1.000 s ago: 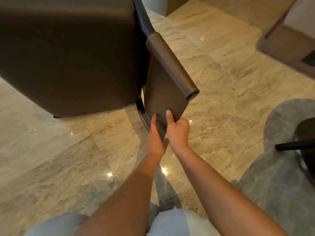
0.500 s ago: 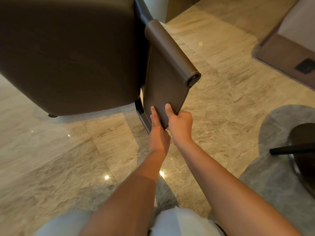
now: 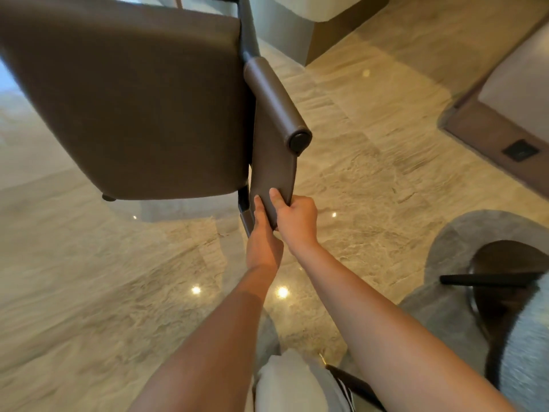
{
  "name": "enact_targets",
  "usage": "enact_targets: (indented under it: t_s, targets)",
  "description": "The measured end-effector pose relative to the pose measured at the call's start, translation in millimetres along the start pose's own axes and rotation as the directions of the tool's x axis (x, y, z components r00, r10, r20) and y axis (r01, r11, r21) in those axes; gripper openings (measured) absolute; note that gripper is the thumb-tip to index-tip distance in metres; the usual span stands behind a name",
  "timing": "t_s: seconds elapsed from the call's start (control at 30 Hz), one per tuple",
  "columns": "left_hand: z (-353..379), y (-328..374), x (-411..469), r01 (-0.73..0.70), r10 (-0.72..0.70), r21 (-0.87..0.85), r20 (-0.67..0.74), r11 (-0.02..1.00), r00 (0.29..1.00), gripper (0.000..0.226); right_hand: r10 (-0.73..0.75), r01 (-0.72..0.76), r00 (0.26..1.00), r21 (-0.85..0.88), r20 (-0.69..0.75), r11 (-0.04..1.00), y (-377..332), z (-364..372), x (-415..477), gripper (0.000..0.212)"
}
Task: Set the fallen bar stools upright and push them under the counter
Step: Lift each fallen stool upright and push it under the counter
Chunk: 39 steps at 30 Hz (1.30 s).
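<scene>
- A person's left hand (image 3: 263, 236) and right hand (image 3: 297, 221) are gripping the lower edge of the backrest (image 3: 274, 162) of a brown bar stool (image 3: 133, 99), thumbs lying on its panel, fingers curling behind.
- The bar stool is filling the upper left, above the marble floor (image 3: 371, 173).
- A grey rug (image 3: 445, 322) is lying at right.

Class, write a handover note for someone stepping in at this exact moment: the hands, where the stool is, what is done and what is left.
Left hand: grips the lower edge of the bar stool's backrest.
Right hand: grips the same edge beside it.
Bar stool: over the marble floor, not under a counter.
Done: it looks raised, but whether all its feet are down is hidden.
Left: settle it and push it under. Then check the dark round base on the right, possibly another stool.
</scene>
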<state>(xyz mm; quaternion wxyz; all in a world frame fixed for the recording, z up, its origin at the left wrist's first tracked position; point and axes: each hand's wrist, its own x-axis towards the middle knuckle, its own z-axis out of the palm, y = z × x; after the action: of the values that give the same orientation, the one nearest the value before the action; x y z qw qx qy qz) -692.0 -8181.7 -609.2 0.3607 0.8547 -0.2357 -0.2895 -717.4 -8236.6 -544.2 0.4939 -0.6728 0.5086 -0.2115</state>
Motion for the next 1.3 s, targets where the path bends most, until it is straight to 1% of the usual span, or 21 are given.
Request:
enact_targets:
  t_s: [0.03,0.13,0.23,0.33,0.53,0.63,0.73,0.9,1.0,1.1,1.17,1.23,1.3]
  targets:
    - [-11,6,-3,0.019,-0.02,0.046,0.023,0.999,1.0,0.079,0.008,-0.007,1.0,-0.009,0.017,1.0,-18,-2,-5,0.044]
    - [-57,36,-21,0.064,-0.064,-0.007,0.002,0.998,0.998,0.082,0.041,-0.039,0.998,-0.034,0.05,0.999,-75,-10,-17,0.046]
    - [-104,73,-38,0.084,-0.085,0.019,0.044,0.996,0.995,0.087,0.068,-0.064,0.995,-0.061,0.071,0.996,-130,-20,-25,0.048]
    - [-150,106,-53,0.076,-0.076,0.006,0.044,0.997,0.996,0.089,0.142,-0.138,0.983,-0.042,0.117,0.989,-185,-28,-32,0.045]
    - [-228,160,-63,0.067,-0.067,0.028,-0.019,0.997,0.998,0.085,0.207,-0.206,0.961,-0.027,0.184,0.978,-287,-38,-39,0.041]
    - [-262,181,-56,0.052,-0.052,0.059,-0.013,0.997,0.999,0.084,0.236,-0.235,0.949,-0.028,0.209,0.972,-332,-37,-33,0.039]
    - [-288,196,-43,0.046,-0.046,0.097,-0.005,0.994,0.999,0.083,0.237,-0.237,0.945,-0.031,0.226,0.971,-364,-33,-23,0.032]
    - [-310,226,-23,0.055,-0.058,0.103,0.025,0.993,0.998,0.082,0.242,-0.233,0.946,-0.067,0.215,0.97,-399,-35,1,0.026]
    - [-320,245,-8,0.055,-0.058,0.122,0.024,0.991,0.998,0.08,0.219,-0.2,0.947,-0.101,0.236,0.975,-417,-38,20,0.025]
    - [-330,264,5,0.047,-0.048,0.132,0.006,0.99,0.999,0.072,0.198,-0.157,0.937,-0.159,0.289,0.975,-438,-41,38,0.022]
    - [-337,277,16,0.028,-0.028,0.155,-0.003,0.988,1.0,0.066,0.216,-0.17,0.923,-0.167,0.318,0.971,-452,-45,52,0.026]
    - [-345,289,28,0.027,-0.028,0.15,0.003,0.988,1.0,0.065,0.232,-0.184,0.907,-0.163,0.351,0.969,-465,-48,68,0.03]
    - [-353,301,39,0.033,-0.036,0.139,0.02,0.99,0.999,0.066,0.218,-0.168,0.901,-0.161,0.375,0.972,-476,-49,83,0.017]
